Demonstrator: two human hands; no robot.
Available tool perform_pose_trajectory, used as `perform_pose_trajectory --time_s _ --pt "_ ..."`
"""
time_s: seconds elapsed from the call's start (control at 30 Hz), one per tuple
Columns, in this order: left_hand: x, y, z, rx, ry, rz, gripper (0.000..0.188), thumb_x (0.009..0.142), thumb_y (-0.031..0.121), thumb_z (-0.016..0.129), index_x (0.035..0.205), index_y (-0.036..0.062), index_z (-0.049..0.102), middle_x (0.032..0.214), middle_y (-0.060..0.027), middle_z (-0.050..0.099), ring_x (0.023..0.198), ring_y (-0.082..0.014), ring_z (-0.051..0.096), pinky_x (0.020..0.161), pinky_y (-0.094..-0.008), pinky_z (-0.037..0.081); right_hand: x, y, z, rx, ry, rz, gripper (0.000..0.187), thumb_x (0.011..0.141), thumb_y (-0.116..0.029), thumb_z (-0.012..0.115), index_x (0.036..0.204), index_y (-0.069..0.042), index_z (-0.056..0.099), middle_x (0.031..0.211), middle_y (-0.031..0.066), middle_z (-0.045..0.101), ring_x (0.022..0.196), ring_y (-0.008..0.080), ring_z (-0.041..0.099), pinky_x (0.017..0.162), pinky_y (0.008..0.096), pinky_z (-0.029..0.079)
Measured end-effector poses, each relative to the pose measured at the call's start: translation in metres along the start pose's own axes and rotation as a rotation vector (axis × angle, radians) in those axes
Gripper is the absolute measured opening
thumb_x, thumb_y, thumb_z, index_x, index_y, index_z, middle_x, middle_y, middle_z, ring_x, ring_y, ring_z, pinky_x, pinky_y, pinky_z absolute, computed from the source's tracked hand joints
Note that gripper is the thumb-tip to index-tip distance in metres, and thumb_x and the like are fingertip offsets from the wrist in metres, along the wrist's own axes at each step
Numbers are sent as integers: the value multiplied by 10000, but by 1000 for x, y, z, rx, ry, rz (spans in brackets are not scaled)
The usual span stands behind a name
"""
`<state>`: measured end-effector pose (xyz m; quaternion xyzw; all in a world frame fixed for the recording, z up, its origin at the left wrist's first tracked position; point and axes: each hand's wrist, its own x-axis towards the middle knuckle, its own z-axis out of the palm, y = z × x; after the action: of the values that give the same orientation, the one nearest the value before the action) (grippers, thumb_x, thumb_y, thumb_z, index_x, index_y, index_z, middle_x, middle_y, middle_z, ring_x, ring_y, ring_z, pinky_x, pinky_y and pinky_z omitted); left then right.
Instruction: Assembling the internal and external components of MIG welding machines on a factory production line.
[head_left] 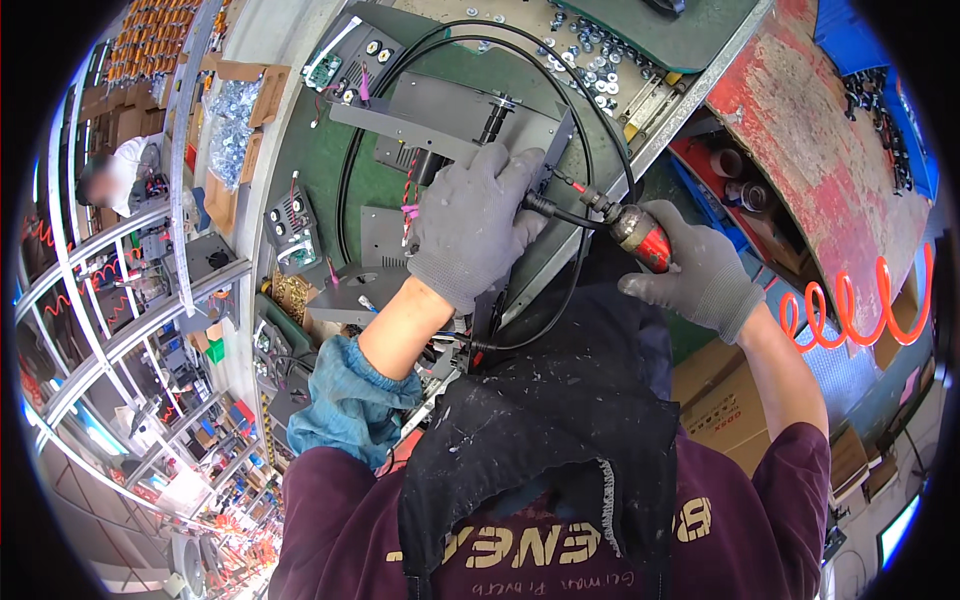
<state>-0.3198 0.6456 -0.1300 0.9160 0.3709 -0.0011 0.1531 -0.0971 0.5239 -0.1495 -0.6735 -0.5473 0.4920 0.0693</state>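
Note:
My left hand [470, 225], in a grey glove, is closed over the edge of a dark grey sheet-metal housing [440, 105]. By its thumb, a black cable with a thick sleeve [541, 205] comes out of the housing. My right hand [705, 268], gloved too, grips a red and metal power screwdriver [640, 238]. The screwdriver's bit points left toward the housing's side, close to my left fingers. Whether the tip touches a screw is too small to tell. A black cylindrical part [430, 165] and red twisted wires [409, 190] show beside my left hand.
Loose screws [590, 70] lie on the bench beyond the housing. Black cable [345, 200] loops around the work on a green mat [300, 165]. Small grey panels with circuit boards [290, 225] lie at left. A red coiled hose [860, 320] hangs at right. Another person [120, 175] is far left.

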Motion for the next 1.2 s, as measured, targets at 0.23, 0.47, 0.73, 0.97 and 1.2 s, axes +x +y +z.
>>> perform_pose_trajectory --time_s 0.23,0.47,0.73,0.97,1.2 --pt "1 0 4 1 6 9 594 668 231 754 1210 103 549 970 -95 565 891 -330 575 740 -436 461 6 -1 3 -196 112 -43 663 733 -322 765 1259 -105 425 880 200 647 840 415 624 702 467 484" --pt "2 2 2 10 21 12 605 664 239 753 1216 103 544 965 -100 563 881 -329 574 730 -438 460 9 0 6 -306 170 -90 655 732 -299 771 1260 -115 428 899 174 653 817 387 629 678 462 484" --pt "-23 -25 -15 -809 -57 -109 405 843 153 624 1232 58 567 1064 -99 635 940 -223 605 807 -340 479 -18 -3 2 -162 286 -123 759 643 -464 797 1261 -173 467 850 183 651 786 393 638 685 462 497" --pt "-72 -34 -21 -1692 107 -491 338 875 99 639 1165 -54 559 962 -104 631 812 -141 603 662 -209 491 -62 -40 22 56 155 -75 740 770 -599 651 1298 -147 398 889 226 646 860 427 629 762 475 486" --pt "-127 -31 -2 -1955 246 -505 277 900 260 657 1061 50 574 788 -26 573 651 -110 514 519 -220 417 -75 -75 77 36 98 -228 666 842 -565 590 1290 -117 384 810 220 635 763 431 615 671 473 477"
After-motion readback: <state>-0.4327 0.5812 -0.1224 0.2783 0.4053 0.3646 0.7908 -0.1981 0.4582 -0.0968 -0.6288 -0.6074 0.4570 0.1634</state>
